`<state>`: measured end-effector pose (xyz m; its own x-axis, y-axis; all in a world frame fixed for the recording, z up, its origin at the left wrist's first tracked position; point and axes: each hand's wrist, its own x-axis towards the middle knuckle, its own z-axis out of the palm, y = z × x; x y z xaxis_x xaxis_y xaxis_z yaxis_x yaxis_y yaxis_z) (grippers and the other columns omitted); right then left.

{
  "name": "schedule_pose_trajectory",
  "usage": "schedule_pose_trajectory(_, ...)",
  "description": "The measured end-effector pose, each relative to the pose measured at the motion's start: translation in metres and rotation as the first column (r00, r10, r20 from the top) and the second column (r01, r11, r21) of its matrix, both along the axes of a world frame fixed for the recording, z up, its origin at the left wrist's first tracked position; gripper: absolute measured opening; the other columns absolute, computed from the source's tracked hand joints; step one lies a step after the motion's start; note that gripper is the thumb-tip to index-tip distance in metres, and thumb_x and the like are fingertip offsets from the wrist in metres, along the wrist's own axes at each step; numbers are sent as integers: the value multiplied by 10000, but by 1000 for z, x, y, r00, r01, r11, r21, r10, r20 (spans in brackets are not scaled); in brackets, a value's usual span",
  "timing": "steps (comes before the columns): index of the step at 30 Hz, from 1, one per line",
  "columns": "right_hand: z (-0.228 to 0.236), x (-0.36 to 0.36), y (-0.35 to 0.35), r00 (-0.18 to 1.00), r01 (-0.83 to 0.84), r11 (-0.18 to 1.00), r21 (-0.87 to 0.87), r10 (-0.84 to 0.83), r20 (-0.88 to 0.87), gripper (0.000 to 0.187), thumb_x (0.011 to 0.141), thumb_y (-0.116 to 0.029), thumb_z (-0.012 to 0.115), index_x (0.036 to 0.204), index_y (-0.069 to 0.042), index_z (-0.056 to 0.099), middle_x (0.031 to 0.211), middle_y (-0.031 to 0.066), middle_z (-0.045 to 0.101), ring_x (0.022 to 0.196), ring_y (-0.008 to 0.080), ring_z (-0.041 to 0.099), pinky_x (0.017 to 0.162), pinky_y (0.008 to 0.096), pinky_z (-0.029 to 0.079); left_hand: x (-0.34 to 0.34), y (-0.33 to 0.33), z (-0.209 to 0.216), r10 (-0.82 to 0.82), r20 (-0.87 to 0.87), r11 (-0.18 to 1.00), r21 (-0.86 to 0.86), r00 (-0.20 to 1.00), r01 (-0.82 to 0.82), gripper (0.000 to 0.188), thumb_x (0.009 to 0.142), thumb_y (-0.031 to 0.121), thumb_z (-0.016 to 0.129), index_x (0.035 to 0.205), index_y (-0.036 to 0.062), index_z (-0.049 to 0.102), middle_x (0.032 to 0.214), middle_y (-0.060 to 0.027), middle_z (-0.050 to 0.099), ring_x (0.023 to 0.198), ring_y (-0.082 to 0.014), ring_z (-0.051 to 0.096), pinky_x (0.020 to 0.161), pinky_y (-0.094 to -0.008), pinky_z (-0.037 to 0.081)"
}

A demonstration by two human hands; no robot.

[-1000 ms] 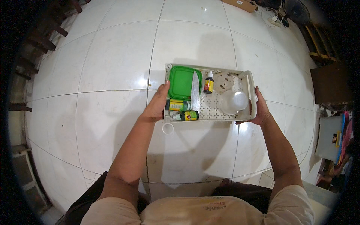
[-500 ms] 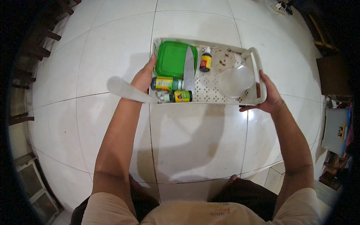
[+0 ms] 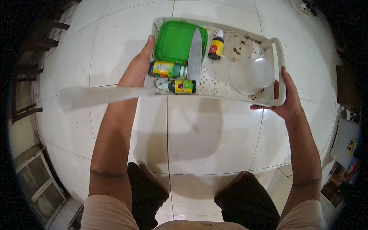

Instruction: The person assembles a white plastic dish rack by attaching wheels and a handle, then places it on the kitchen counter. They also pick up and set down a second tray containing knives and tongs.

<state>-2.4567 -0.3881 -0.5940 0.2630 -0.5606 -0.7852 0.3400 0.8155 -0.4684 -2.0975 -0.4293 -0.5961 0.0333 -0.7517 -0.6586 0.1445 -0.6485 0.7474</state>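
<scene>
An off-white plastic basket tray (image 3: 211, 79) with a perforated base is held up between my hands. My left hand (image 3: 138, 69) grips its left end; my right hand (image 3: 290, 96) is wrapped round the raised handle at the right end. Inside lie a green-lidded square container (image 3: 173, 43), a knife blade (image 3: 194, 55) beside it, and a dark bottle with a yellow label (image 3: 217, 48). Two more bottles, one green-capped (image 3: 164, 69) and one smaller (image 3: 183, 86), lie near the left front. A clear round bowl (image 3: 251, 76) sits at the right. A whitish tapered post (image 3: 101, 96) sticks out leftward from the front left corner.
White floor tiles (image 3: 193, 134) spread below the tray. Dark wooden furniture legs (image 3: 42, 44) line the left, above a framed glass panel (image 3: 40, 180). A pale box (image 3: 345, 140) and dark furniture stand at the right. Cables (image 3: 304, 7) lie at the far right.
The tray has come up nearer the camera and higher in view, with both hands still on it. The whitish post has swung out to the left. More of my legs shows.
</scene>
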Motion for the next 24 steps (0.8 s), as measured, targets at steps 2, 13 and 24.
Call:
schedule_pose_trajectory(2, -1, -1, 1, 999, 0, 1000, -30, 2, 44, 761, 871, -613, 452, 1411, -96, 311, 1323, 226, 452, 1137, 425, 527, 789, 624, 504, 2, -3, 1, -8, -125, 998, 60, 992, 15, 760, 945, 526, 445, 1394, -76, 323, 1381, -193, 434, 1218, -240, 475, 985, -298, 410)
schedule_pose_trajectory(13, 0, -3, 12, 966, 226, 971, 77, -234, 112, 626, 926, -505, 469, 1315, -17, 422, 1232, 125, 557, 1125, 283, 553, 923, 439, 465, 20, -5, 1, -180, 26, 975, -126, 983, 182, 587, 996, 495, 318, 1161, -41, 489, 1059, -103, 551, 981, -173, 504, 892, -299, 413)
schedule_pose_trajectory(24, 184, 11, 124, 995, -30, 992, 120, 19, 98, 543, 910, -409, 530, 1311, -49, 460, 1246, 97, 557, 1175, 248, 512, 1010, 403, 394, 41, 183, 205, 163, 36, 966, 196, 986, -167, 527, 1001, 431, 353, 1303, 5, 425, 1228, -109, 518, 1145, -197, 467, 1002, -331, 347)
